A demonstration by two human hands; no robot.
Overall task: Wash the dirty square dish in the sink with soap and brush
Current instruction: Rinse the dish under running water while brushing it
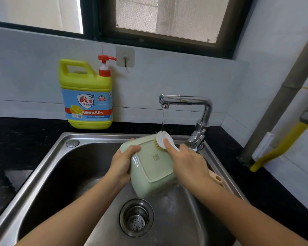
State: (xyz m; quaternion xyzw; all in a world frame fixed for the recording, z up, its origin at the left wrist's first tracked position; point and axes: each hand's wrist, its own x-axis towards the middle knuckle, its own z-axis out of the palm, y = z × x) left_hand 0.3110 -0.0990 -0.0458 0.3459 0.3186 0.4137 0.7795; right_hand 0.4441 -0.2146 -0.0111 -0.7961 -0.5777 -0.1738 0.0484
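A pale green square dish [150, 172] is held bottom-up and tilted over the steel sink [48, 164]. My left hand [122, 163] grips its left rim, fingers curled over the edge. My right hand [187, 163] holds a white-backed brush [161, 140] with yellowish bristles, index finger laid along its back, pressing it on the dish's far corner. A thin stream of water falls from the chrome tap [187, 101] onto the brush. The yellow-green soap jug [86, 96] with a red pump stands on the counter behind the sink.
The drain strainer [136, 217] sits low in the wet basin. A black counter [11, 137] surrounds the sink. A wall hook [125, 56] hangs above the soap. A grey pipe [281, 96] and yellow hose [281, 146] run down at right. A beige item [218, 178] lies by the sink's right rim.
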